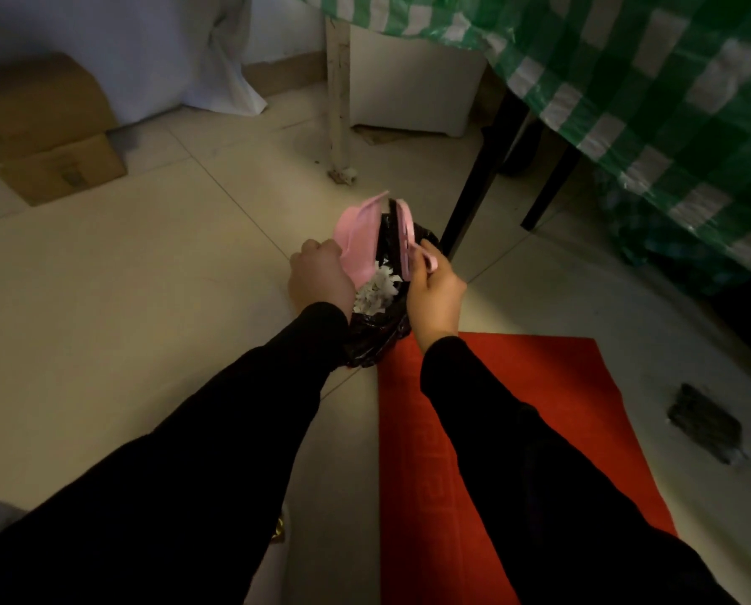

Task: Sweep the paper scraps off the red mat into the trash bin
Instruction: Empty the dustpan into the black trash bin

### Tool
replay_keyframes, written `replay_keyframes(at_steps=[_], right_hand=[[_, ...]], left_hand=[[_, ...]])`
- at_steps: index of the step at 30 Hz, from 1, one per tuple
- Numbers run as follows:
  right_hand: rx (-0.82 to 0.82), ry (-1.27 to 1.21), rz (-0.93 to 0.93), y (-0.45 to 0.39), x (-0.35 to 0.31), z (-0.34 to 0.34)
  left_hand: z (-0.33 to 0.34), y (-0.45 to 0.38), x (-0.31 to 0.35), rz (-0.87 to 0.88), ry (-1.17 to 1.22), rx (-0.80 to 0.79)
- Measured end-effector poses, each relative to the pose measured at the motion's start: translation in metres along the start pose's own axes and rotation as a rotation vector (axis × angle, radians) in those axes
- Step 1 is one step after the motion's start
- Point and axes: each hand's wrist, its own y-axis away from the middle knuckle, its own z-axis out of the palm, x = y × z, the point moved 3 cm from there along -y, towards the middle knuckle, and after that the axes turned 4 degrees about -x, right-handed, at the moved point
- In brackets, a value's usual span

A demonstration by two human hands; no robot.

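Observation:
A pink dustpan (358, 238) is tipped up over the trash bin (378, 338), which is lined with a black bag. My left hand (319, 275) grips the dustpan's handle. My right hand (434, 290) holds a pink hand brush (404, 238) by its handle, upright beside the dustpan, bristles facing it. White paper scraps (375, 292) lie heaped inside the bin under the dustpan's lip. The red mat (539, 386) lies on the floor just behind the bin, under my right forearm; its visible part shows no scraps.
A table with a green checked cloth (627, 80) stands at the right on black legs (474, 185). A cardboard box (46, 137) sits at the far left. A dark flat object (705, 425) lies right of the mat. A pale wooden leg (337, 102) stands beyond the bin.

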Motion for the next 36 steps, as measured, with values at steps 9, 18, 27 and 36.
replay_keyframes(at_steps=[9,18,27,36], right_hand=[[-0.217,0.198,-0.127,0.027,-0.023,0.004],[-0.479,0.537,-0.302,0.046,-0.014,0.006],[-0.603,0.752,-0.384,0.072,0.001,0.0],[-0.684,0.599,-0.277,0.087,0.009,-0.01]], left_hand=[[0.008,0.03,-0.009,-0.395,0.638,-0.171],[0.037,0.07,-0.01,-0.547,1.206,-0.494],[0.05,0.094,-0.001,-0.641,1.779,-0.582],[0.051,0.116,-0.009,-0.515,1.647,-0.621]])
